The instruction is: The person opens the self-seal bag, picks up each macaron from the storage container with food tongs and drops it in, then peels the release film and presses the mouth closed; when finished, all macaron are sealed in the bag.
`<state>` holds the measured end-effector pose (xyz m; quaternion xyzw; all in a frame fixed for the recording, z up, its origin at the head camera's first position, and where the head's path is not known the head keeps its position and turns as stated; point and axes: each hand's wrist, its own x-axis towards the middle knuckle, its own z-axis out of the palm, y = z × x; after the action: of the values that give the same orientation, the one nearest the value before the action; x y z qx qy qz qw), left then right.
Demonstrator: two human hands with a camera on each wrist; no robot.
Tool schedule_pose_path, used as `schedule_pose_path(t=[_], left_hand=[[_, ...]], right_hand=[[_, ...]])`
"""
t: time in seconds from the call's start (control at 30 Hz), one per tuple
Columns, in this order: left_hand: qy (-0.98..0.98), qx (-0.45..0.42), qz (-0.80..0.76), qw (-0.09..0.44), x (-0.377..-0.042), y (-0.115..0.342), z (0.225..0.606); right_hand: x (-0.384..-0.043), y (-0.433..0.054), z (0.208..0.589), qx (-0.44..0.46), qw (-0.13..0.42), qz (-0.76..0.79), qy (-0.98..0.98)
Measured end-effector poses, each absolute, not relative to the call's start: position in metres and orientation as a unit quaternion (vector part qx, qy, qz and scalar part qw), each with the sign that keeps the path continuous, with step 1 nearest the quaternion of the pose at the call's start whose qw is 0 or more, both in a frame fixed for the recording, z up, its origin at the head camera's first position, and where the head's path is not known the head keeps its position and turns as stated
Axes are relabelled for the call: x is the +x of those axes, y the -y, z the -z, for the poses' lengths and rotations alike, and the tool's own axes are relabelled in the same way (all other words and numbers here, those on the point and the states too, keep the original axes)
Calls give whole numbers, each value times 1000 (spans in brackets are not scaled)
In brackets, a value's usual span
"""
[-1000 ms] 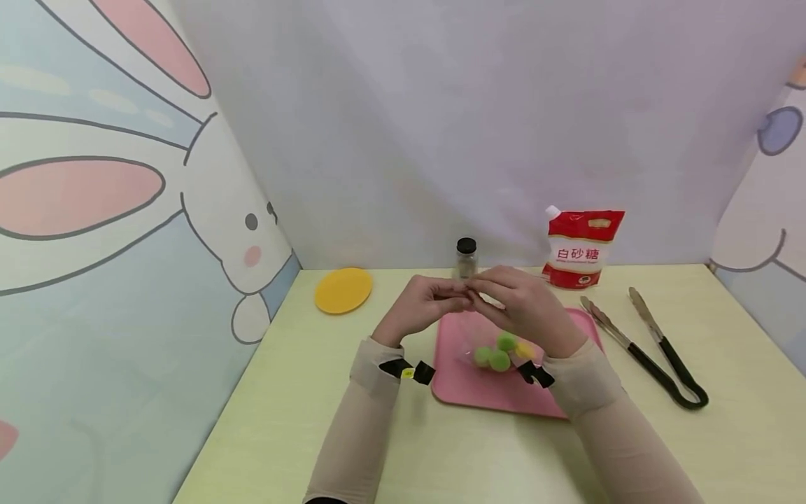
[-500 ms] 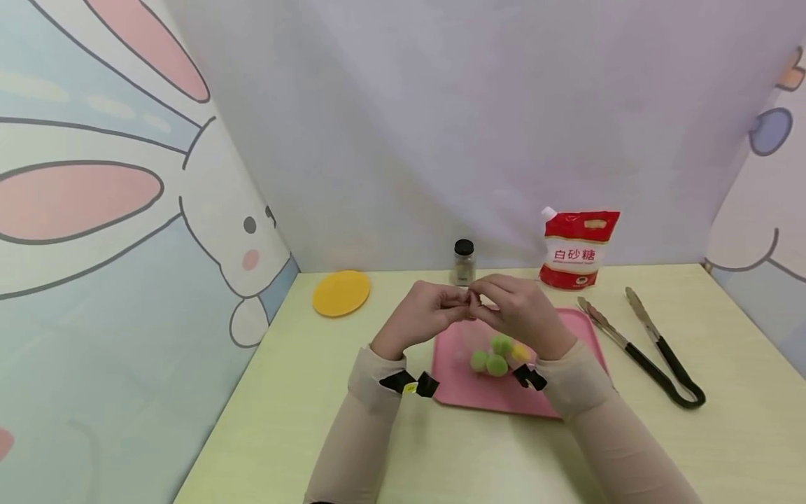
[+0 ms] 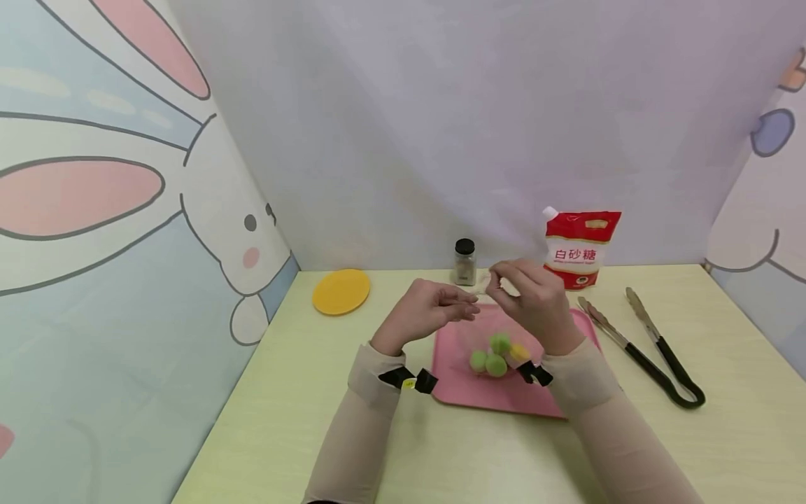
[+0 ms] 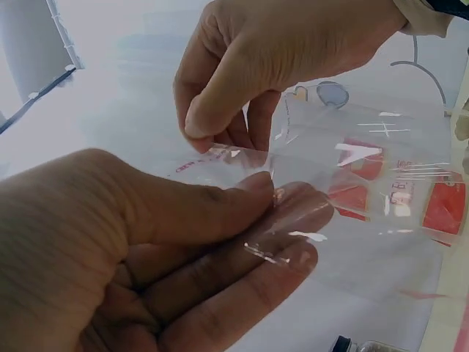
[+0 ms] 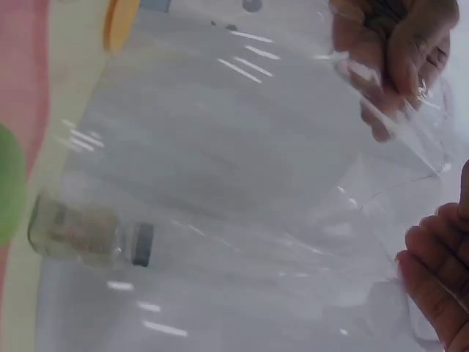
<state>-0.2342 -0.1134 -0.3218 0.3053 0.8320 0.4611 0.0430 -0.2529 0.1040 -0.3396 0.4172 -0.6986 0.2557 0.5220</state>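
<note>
Between both hands is a clear plastic bag (image 4: 315, 158) with some red print near its edge. My left hand (image 3: 418, 313) pinches the film between thumb and fingers. Higher and to the right, my right hand (image 3: 534, 299) pinches the bag's edge with curled fingers. In the right wrist view the film (image 5: 220, 169) spreads wide, and part of each hand shows at the right. Several green round pieces (image 3: 496, 365) and a yellow piece (image 3: 519, 352) show below the hands, over the pink tray (image 3: 456, 388), with the bag's film overlapping them.
A small glass jar (image 3: 464, 269) with a black lid stands behind the hands. A red and white sugar pouch (image 3: 576, 253) stands at the back right, with black-handled tongs (image 3: 651, 371) right of the tray. A yellow disc (image 3: 341, 292) lies at the back left.
The two hands were together at the fingertips. My right hand has moved up and right, away from the left, and the film now shows stretched between them.
</note>
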Motion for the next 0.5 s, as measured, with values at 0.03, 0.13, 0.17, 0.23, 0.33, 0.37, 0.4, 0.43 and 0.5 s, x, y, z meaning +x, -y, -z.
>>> schedule_pose_path(t=[0.03, 0.13, 0.17, 0.23, 0.33, 0.37, 0.4, 0.43, 0.5], left_hand=[[-830, 301, -467, 49, -235, 113, 322], [-825, 290, -482, 54, -237, 113, 323], [-822, 288, -488, 56, -237, 113, 324], [-820, 287, -492, 56, -238, 113, 325], [-822, 303, -480, 41, -237, 114, 325], [-824, 310, -473, 35, -237, 115, 325], [-826, 318, -465, 28, -237, 115, 324], [-827, 326, -458, 23, -237, 115, 324], [-828, 341, -444, 15, -237, 115, 323]], right_hand=[[-253, -107, 337, 419, 525, -261, 694], [-252, -113, 333, 464, 499, -273, 679], [-251, -113, 332, 487, 481, -273, 676], [-251, -114, 331, 526, 442, -264, 677], [-251, -110, 333, 552, 400, -255, 686], [-251, -109, 333, 554, 393, -253, 689], [-252, -108, 334, 554, 388, -251, 692], [-252, -107, 335, 553, 385, -252, 695], [-252, -106, 337, 553, 380, -254, 697]])
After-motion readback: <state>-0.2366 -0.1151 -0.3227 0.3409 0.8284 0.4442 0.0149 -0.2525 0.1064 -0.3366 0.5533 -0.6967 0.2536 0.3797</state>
